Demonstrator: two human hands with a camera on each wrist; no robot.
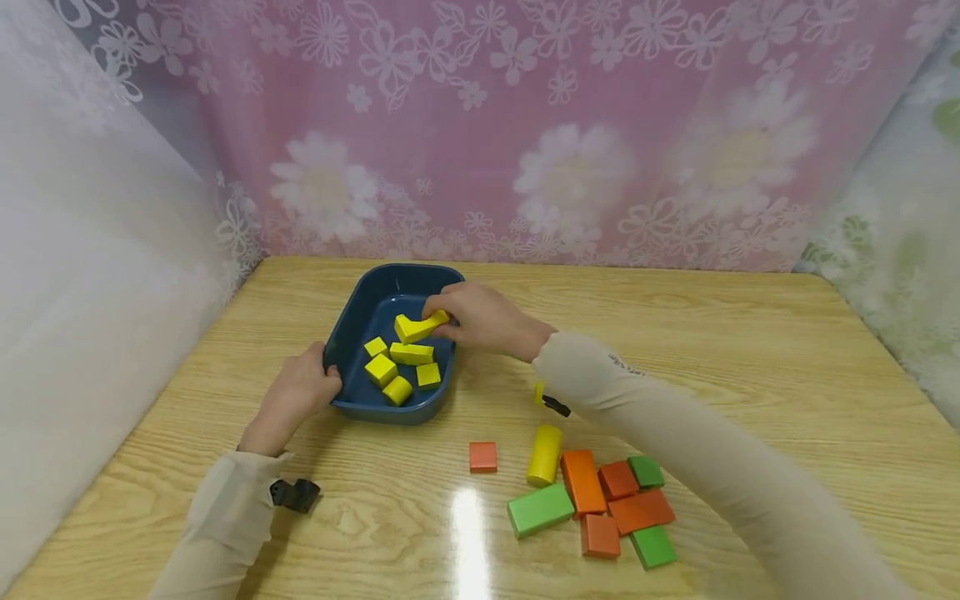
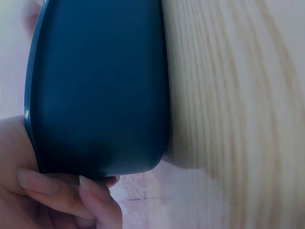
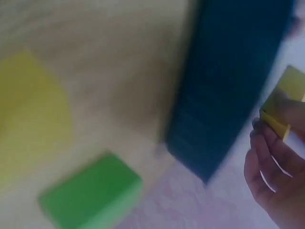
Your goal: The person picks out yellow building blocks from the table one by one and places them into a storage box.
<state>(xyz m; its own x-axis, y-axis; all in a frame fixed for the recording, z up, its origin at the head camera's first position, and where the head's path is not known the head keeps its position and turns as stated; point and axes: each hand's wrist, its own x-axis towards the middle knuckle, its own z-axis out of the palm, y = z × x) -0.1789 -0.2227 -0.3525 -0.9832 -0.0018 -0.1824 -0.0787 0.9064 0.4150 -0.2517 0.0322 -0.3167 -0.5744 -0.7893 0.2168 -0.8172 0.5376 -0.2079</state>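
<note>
The right sleeve (image 1: 697,450) leads to the right hand (image 1: 491,321), pinching a yellow block (image 1: 411,331) whose long axis juts leftward from that grip, above the blue tray (image 1: 397,414) the left hand (image 1: 298,389) holds.

The surface (image 1: 750,358) is pale, grained wood. With twelve o'clock at its far edge, a blue tray (image 1: 395,413) stands toward ten to eleven; a red tile (image 1: 483,457) lies near the middle. Toward four, a yellow cylinder (image 1: 544,455), three green blocks (image 1: 541,510), an orange block (image 1: 583,483) and three red blocks (image 1: 642,511) cluster.
</note>
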